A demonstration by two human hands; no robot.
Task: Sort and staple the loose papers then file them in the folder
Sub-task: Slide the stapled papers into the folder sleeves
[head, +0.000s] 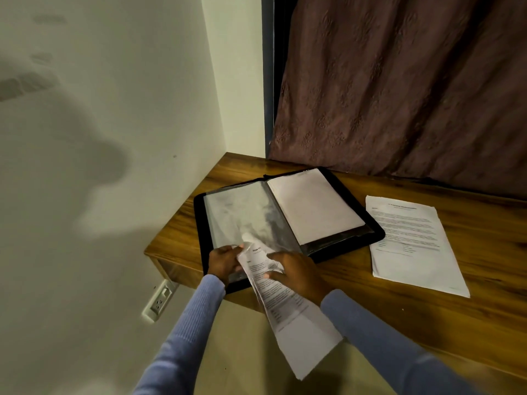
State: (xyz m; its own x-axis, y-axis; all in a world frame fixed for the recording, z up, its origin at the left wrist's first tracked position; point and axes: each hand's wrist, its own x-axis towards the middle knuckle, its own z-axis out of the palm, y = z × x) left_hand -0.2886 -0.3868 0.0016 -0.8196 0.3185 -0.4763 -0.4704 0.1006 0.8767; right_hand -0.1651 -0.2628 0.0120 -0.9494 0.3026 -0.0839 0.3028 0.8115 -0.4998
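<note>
Folder: a black folder (288,216) lies open and flat on the wooden table (427,317), near the table's left end and close to the wall corner.
Left page: a clear plastic sleeve (239,215), glossy and crinkled, faces up on the folder's left half.
Right page: a sleeve holding a blank-looking white sheet (313,206) fills the right half.
Paper in hand: a printed paper (288,306) (text too blurred to read) runs from the lower edge of the clear sleeve, out over the table's front edge and down toward the person; its top end sits at the sleeve's opening and is crumpled there.
Left hand: the left hand (224,262) pinches the lower edge of the clear sleeve, with the paper's top corner just against its fingertips.
Right hand: the right hand (299,273) presses on the printed paper from above, fingers curled over its creased upper part and grasping it.
Sleeves: both forearms are in light blue knit cloth.
Second paper: another printed paper set (413,243) lies flat on the table just right of the folder, apart from both hands.
Background: a brownish curtain (399,81) hangs behind the table; a white wall socket (159,302) sits on the wall below the table's left end.
</note>
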